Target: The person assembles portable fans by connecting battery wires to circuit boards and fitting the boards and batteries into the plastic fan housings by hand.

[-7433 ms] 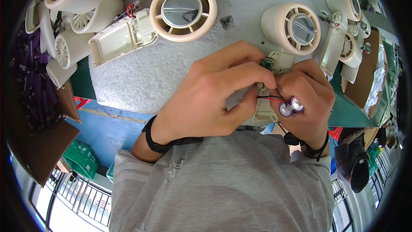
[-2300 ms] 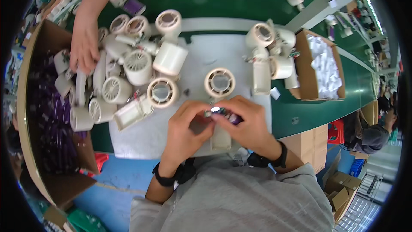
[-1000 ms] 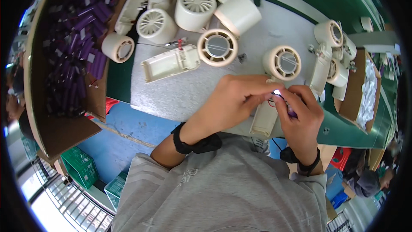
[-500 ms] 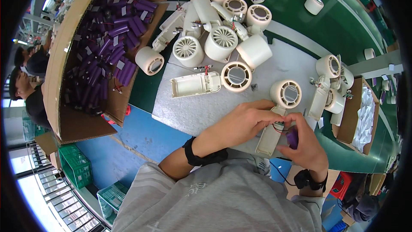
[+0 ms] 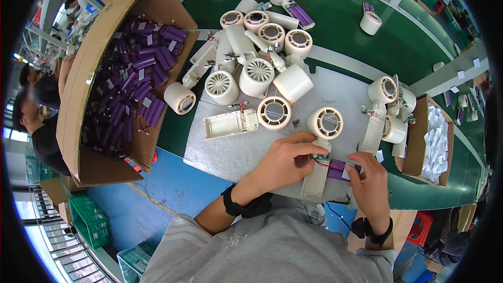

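In front of me lies a cream handheld fan (image 5: pixel 326 123), its handle shell (image 5: pixel 314 182) opened up and pointing toward me. At the neck, the fingers of my left hand (image 5: pixel 285 162) are closed on a small green circuit board (image 5: pixel 320 157). Thin red and dark wires run from the board to a purple battery pack (image 5: pixel 336 170), which lies right of the handle. My right hand (image 5: pixel 370 181) grips that pack's right end between thumb and fingers, close to a white label on it. Black bands circle both wrists.
A large carton (image 5: pixel 73 120) of purple battery packs stands at left. Several cream fans (image 5: pixel 259 77) are heaped on the grey work mat (image 5: pixel 236 149), with more fans (image 5: pixel 382 90) at right beside a small carton (image 5: pixel 411 147) of white slips. Behind runs a green surface (image 5: pixel 335 26).
The battery pack has turned out from inside my right hand and now lies beside the handle. My left fingers have shifted onto the board. The whole view has shifted slightly.
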`<state>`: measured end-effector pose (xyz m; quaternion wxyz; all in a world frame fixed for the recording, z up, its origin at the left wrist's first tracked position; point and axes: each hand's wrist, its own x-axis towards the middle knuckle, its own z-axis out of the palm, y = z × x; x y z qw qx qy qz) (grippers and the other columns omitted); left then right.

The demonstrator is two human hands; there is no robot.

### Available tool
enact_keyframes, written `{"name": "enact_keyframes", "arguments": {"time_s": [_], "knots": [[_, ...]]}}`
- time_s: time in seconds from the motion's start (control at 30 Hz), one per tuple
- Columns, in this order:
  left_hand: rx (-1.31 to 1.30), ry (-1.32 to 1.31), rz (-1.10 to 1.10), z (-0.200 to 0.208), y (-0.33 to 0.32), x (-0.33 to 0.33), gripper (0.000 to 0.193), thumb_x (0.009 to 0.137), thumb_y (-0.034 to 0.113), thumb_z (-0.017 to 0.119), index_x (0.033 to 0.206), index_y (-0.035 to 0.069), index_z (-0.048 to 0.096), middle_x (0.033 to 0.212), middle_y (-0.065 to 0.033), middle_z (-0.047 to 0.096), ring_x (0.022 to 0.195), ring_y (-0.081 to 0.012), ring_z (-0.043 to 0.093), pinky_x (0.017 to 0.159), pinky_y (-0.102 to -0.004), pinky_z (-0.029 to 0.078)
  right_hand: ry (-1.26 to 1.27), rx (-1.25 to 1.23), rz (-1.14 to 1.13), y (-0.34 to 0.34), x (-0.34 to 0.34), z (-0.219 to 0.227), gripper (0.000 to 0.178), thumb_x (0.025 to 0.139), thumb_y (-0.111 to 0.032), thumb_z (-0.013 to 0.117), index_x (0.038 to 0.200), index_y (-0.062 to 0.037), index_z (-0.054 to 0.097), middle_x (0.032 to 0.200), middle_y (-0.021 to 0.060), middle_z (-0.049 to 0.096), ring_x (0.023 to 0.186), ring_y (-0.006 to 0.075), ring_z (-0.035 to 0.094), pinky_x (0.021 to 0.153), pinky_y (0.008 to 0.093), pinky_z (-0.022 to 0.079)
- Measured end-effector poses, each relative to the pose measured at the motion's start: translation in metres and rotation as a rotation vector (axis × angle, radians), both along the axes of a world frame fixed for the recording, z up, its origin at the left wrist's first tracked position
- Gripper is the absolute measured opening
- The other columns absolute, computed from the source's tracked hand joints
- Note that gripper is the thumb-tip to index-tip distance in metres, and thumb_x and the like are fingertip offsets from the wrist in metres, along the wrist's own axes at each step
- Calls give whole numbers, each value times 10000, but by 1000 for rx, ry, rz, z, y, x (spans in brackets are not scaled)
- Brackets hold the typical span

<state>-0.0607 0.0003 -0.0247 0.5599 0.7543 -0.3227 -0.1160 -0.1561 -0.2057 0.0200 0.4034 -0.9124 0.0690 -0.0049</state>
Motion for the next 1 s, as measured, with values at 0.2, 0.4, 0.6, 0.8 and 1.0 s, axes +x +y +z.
{"name": "enact_keyframes", "arguments": {"time_s": [0.2, 0.4, 0.6, 0.8, 1.0], "knots": [[-29, 1, -24, -2, 4, 0, 383, 732, -31, 657, 1074, 130, 717, 1116, -118, 634, 817, -202, 656, 694, -285, 532, -229, -362, 196, 3, -7, 4, 155, 743, -3, 725, 880, 24, 658, 980, 146, 663, 715, 268, 647, 596, 334, 526], [12, 79, -59, 6, 5, 0, 395, 740, -46, 640, 1089, 126, 705, 1137, -120, 626, 826, -197, 650, 709, -280, 523, -246, -400, 264, 6, -8, 4, 132, 710, 2, 726, 820, 35, 659, 975, 153, 676, 786, 280, 640, 679, 366, 535], [-2, 181, -5, 10, 0, -5, 363, 743, -53, 636, 1064, 102, 701, 1081, -85, 628, 765, -143, 612, 667, -254, 496, -220, -533, 331, 10, -7, 5, 131, 706, -13, 731, 797, 34, 650, 978, 167, 681, 768, 280, 647, 679, 367, 543], [-33, 202, 14, 8, -2, -6, 340, 748, -55, 638, 1052, 86, 694, 1028, -67, 627, 715, -134, 593, 640, -258, 489, -197, -444, 266, 3, -5, 4, 129, 705, -12, 732, 797, 29, 652, 965, 162, 692, 739, 282, 653, 679, 370, 544], [-36, 211, 39, 7, -1, -9, 321, 749, -51, 642, 1042, 76, 681, 982, -81, 631, 697, -177, 612, 646, -292, 501, -250, -356, 256, 3, -9, 4, 105, 721, -11, 708, 792, 18, 636, 978, 162, 689, 746, 278, 646, 674, 368, 543]]}}
